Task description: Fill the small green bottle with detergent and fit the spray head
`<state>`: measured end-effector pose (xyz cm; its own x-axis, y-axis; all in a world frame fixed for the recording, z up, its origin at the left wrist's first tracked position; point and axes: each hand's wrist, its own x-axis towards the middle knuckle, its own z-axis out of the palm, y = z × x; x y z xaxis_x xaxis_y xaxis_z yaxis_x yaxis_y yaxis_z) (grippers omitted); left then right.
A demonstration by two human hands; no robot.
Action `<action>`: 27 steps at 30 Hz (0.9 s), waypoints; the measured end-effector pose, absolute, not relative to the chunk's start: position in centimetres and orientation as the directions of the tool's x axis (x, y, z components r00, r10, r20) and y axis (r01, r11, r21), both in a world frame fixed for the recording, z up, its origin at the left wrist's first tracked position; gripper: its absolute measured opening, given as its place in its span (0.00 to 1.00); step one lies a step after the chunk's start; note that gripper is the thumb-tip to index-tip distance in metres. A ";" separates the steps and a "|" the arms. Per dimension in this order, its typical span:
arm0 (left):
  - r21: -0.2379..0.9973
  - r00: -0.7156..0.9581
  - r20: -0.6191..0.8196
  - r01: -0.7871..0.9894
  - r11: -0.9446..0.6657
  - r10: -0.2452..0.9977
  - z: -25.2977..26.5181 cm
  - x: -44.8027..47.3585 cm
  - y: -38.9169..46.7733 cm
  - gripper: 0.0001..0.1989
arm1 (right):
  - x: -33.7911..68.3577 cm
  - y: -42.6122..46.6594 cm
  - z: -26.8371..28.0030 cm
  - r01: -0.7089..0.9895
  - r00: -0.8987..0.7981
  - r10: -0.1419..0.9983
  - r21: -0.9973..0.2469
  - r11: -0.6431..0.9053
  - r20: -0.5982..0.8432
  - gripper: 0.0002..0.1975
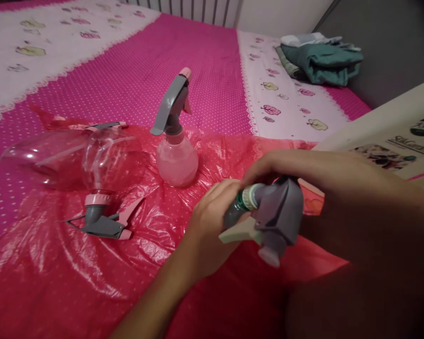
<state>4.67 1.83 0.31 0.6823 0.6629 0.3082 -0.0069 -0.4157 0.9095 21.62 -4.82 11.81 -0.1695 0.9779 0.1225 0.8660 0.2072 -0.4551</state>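
My left hand (214,221) is wrapped round the dark green body of a spray bottle, just below its collar. The bottle's grey sprayer head (281,214), with a pale green trigger (242,230), points toward me. My right hand (297,165) curls over the far side of the sprayer head, its fingertips by the collar; some of its fingers are hidden. Beyond my hands a round clear spray bottle (176,162) with a grey and pink head stands upright, with cloudy liquid in it. To the left, another clear spray bottle (108,160) lies with its sprayer toward me.
Wrinkled red plastic sheet (155,268) covers the near part of a pink dotted bedspread (198,52). A larger clear bottle (45,160) lies at the left. Folded clothes (325,59) rest at the back right, and a white printed box (385,127) stands at my right.
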 end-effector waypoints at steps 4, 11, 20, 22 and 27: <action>0.900 0.685 0.341 -0.040 -0.434 0.644 0.6 4.7 1.8 0.08 | 21.8 -4.6 11.6 0.884 -0.112 0.985 -0.439 0.159 0.131 0.06; 0.929 0.711 0.301 -0.068 -0.364 0.635 0.8 4.4 1.8 0.05 | 20.3 -5.3 12.9 0.889 0.168 0.930 -0.458 0.001 0.328 0.16; 0.924 0.714 0.337 -0.124 -0.363 0.614 0.3 4.4 2.2 0.07 | 19.1 -4.7 12.1 0.897 0.217 0.939 -0.434 -0.084 0.266 0.11; 0.916 0.712 0.359 -0.144 -0.376 0.603 0.1 4.5 2.2 0.08 | 19.0 -4.6 11.5 0.915 0.185 0.959 -0.393 -0.089 0.214 0.12; 0.913 0.726 0.349 -0.119 -0.391 0.593 0.1 4.5 2.3 0.08 | 19.0 -4.4 11.3 0.909 0.220 0.972 -0.379 -0.173 0.083 0.17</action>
<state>4.51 2.29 0.10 0.7258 0.5929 0.3489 -0.1190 -0.3913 0.9126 19.03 -4.42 11.31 0.2196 0.9720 0.0834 0.9091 -0.1729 -0.3789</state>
